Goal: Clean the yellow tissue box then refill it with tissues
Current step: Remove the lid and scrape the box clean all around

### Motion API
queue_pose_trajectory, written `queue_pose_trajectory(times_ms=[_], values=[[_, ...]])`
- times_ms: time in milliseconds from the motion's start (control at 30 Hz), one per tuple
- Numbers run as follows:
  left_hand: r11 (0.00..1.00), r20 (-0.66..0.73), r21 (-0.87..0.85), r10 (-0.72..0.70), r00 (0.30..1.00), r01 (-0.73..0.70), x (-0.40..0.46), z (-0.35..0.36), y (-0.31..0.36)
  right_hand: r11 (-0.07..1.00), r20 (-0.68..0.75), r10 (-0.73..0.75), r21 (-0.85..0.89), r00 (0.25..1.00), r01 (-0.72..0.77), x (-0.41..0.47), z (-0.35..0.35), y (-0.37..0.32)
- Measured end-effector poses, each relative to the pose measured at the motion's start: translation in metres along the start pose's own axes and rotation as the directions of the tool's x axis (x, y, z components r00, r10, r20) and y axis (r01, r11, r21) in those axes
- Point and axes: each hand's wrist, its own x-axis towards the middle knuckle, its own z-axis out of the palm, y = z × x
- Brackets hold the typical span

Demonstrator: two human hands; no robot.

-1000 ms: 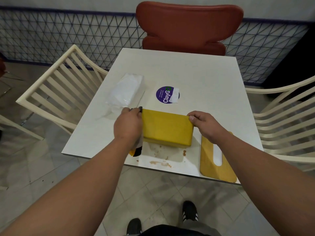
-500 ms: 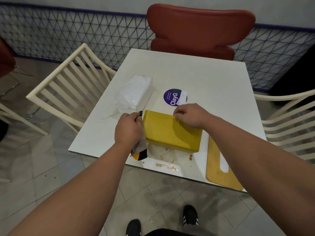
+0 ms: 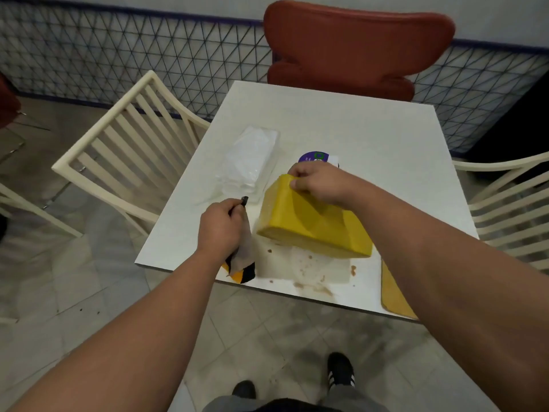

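Observation:
The yellow tissue box stands tilted near the front of the white table, its far edge lifted. My right hand grips that raised far edge. My left hand holds a grey cloth with a black and orange tip just left of the box, apart from it. A clear plastic pack of white tissues lies on the table behind my left hand. The box's flat yellow lid lies at the table's front right edge, partly hidden by my right arm.
Brown crumbs and smears mark the table in front of the box. A purple round sticker shows behind my right hand. Cream slatted chairs flank the table, a red chair stands behind it, and a wire mesh fence runs beyond.
My right hand moved from the box's right end to its far edge and tipped the box up. My left hand with the cloth drew away from the box's left end.

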Motion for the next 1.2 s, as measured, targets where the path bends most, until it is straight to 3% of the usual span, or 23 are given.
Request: queue_pose_trajectory(times_ms=[100, 300, 433, 533, 800, 933, 1100, 1200], values=[[0.995, 0.069, -0.086, -0.042, 0.997, 0.047, -0.001, -0.005, 0.000, 0.972, -0.072, 0.002, 0.235, 0.997, 0.015, -0.021, -0.011, 0.001], [0.926, 0.142, -0.352, -0.089, 0.986, 0.134, -0.023, -0.003, 0.018, 0.912, -0.213, 0.006, 0.402, 0.977, 0.082, -0.055, -0.007, 0.014], [0.783, 0.163, -0.576, -0.173, 0.971, 0.236, -0.041, 0.006, 0.025, 0.903, -0.219, -0.002, 0.420, 0.976, 0.096, -0.071, -0.014, 0.022], [0.720, 0.136, -0.651, -0.200, 0.970, 0.240, -0.052, 0.015, 0.038, 0.918, -0.198, 0.009, 0.390, 0.980, 0.070, -0.079, -0.023, 0.032], [0.863, 0.062, -0.490, -0.104, 0.993, 0.121, -0.065, 0.019, 0.069, 0.943, -0.257, -0.008, 0.319, 0.966, 0.092, -0.090, -0.027, 0.064], [0.878, 0.041, -0.474, -0.046, 0.998, 0.060, -0.062, 0.007, 0.072, 0.939, -0.291, -0.022, 0.321, 0.957, 0.120, -0.098, -0.023, 0.080], [0.936, 0.087, -0.330, 0.160, 0.983, -0.123, -0.051, -0.015, 0.094, 0.924, -0.319, -0.025, 0.355, 0.948, 0.143, -0.101, -0.021, 0.084], [0.937, 0.170, -0.092, 0.349, 0.922, -0.338, -0.040, -0.022, 0.107, 0.914, -0.318, -0.025, 0.376, 0.948, 0.150, -0.102, -0.021, 0.083]])
